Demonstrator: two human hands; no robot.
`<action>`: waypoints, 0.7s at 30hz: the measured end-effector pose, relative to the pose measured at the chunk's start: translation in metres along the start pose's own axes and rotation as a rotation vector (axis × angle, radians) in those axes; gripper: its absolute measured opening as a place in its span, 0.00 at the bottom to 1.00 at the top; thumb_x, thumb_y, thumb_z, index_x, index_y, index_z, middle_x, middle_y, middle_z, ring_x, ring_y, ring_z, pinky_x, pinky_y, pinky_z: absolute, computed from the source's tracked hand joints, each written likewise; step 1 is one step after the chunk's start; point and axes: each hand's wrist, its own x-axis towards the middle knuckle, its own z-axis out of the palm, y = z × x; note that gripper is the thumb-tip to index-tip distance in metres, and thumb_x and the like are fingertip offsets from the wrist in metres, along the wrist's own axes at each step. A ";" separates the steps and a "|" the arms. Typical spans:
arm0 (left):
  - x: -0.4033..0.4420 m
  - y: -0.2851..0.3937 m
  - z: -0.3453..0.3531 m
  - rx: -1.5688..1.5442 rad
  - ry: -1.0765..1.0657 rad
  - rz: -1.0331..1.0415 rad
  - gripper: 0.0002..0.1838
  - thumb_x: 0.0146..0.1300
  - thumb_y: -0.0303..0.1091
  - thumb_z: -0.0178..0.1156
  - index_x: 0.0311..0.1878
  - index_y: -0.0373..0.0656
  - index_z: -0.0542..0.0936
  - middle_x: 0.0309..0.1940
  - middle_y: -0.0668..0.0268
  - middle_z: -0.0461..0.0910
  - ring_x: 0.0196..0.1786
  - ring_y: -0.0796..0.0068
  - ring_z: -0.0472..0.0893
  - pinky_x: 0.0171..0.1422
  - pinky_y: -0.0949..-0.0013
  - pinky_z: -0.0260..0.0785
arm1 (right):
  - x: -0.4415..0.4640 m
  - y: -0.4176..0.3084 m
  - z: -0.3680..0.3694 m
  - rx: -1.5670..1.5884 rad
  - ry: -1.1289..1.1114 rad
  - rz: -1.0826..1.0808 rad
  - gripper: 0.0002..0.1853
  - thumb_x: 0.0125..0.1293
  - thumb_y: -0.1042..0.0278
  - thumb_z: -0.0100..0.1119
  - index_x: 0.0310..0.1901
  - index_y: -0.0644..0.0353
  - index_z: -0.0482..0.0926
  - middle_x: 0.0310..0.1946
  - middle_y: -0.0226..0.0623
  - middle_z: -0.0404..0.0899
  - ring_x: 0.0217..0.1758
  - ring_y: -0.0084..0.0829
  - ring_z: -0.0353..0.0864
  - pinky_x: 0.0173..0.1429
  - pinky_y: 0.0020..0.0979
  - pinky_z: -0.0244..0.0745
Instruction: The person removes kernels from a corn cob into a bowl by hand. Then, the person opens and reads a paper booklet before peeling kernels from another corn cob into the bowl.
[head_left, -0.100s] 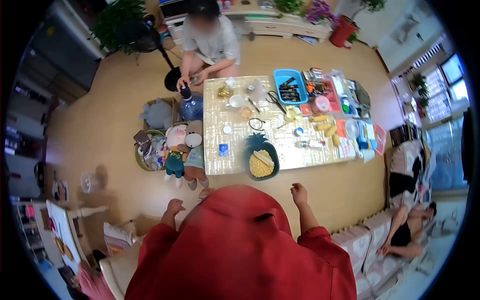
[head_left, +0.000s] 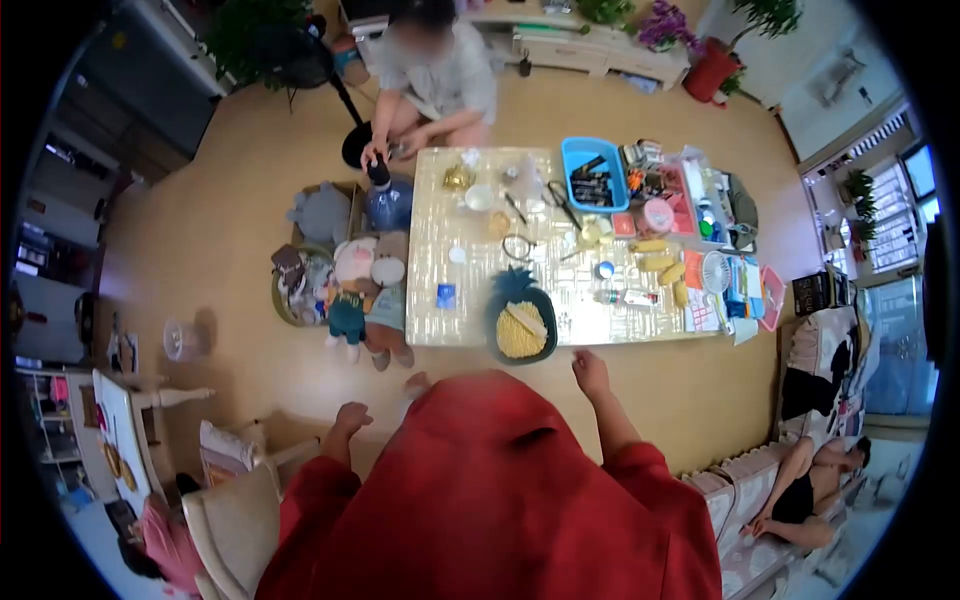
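Observation:
My left hand [head_left: 352, 417] hangs over the floor left of my red shirt, its fingers slightly curled; whether it holds anything is too small to tell. My right hand [head_left: 590, 371] is just short of the table's near edge, below a pineapple-shaped dish [head_left: 550, 345]. Pale yellow kernels [head_left: 517, 333] fill the dish, with a light cob-like piece [head_left: 527, 320] on top. Neither hand touches the dish or the table [head_left: 450, 329]. Several yellow cobs [head_left: 656, 263] lie on the table's right part.
Across the table's left corner, a person [head_left: 435, 80] crouches with a hand on a large blue water bottle [head_left: 389, 205]. Plush toys [head_left: 385, 310] stand left of the table. A blue basket [head_left: 592, 176] sits on it. Another person [head_left: 800, 490] is on the sofa at right.
The view has shifted slightly. My right hand has moved up and a little left, closer to the table edge. My left hand is little changed.

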 end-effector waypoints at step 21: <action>0.071 0.384 0.240 0.193 0.023 0.967 0.17 0.75 0.33 0.58 0.63 0.39 0.79 0.54 0.58 0.85 0.56 0.65 0.84 0.61 0.66 0.74 | 0.108 0.023 0.111 -0.686 0.181 -0.458 0.13 0.63 0.61 0.63 0.44 0.60 0.86 0.52 0.38 0.74 0.59 0.40 0.69 0.66 0.48 0.61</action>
